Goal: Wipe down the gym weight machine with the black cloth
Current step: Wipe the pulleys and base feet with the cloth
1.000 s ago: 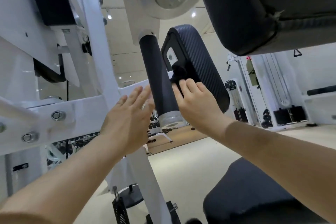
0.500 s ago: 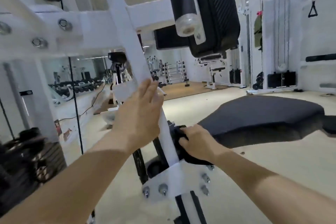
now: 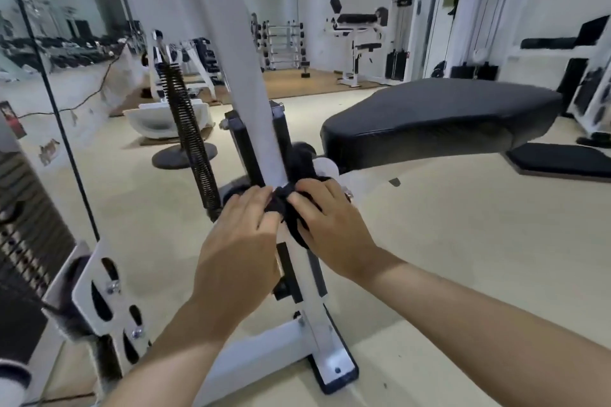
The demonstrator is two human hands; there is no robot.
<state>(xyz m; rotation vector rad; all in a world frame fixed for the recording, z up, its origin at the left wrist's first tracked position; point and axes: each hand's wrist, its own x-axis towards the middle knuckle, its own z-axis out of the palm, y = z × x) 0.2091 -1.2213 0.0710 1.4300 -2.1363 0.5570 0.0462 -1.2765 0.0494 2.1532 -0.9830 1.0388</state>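
Black cloth (image 3: 287, 208), crumpled soft fabric: I see it bunched against the front of the white painted upright machine post (image 3: 238, 76), low down, well above the white steel floor foot (image 3: 264, 347). It lies directly between the two hands and touches both.

Left hand (image 3: 239, 235): fingers curled, their tips pinching the cloth's left edge (the palm side is turned away from me).

Right hand (image 3: 332, 225): fingers bent over the cloth's right side and gripping it. More dark fabric shows under the palm.

Black padded vinyl seat (image 3: 436, 116): right of the post, beyond the right hand.

Black coil spring (image 3: 190, 129): leaning, left of the post, with its lower end near the left hand's knuckles.
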